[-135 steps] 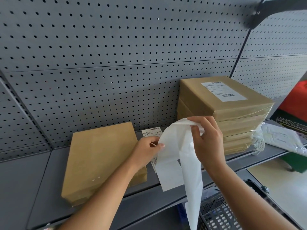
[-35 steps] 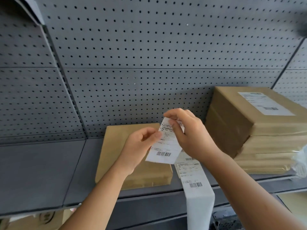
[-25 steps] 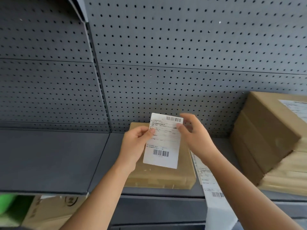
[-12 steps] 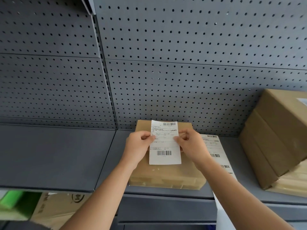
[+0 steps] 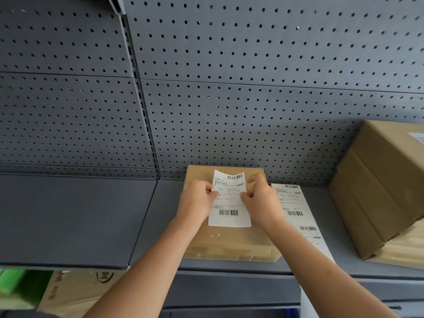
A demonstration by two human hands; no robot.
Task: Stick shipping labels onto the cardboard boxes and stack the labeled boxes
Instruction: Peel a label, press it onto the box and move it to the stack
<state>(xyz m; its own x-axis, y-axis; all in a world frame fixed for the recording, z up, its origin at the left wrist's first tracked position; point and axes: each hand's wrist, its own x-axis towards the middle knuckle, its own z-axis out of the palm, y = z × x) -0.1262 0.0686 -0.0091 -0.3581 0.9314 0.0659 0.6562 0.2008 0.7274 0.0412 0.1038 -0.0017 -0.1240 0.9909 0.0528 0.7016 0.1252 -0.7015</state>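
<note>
Label (image 5: 230,218) looks halfway onto the box (image 5: 231,243) on the shelf (image 5: 75,216), left hand (image 5: 197,200) and right hand (image 5: 260,203) fingers pinching its side edges, so next it probably needs pressing flat, then stacking.

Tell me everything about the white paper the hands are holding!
The label is a white paper rectangle, taller than wide, printed with small black text, ruled lines and two barcodes, one near the top and one lower down. Its top edge curls upward; its lower part lies over the top of the brown box. The left hand pinches its left edge and the right hand pinches its right edge, above the middle. Whether it is stuck down cannot be told.
</note>
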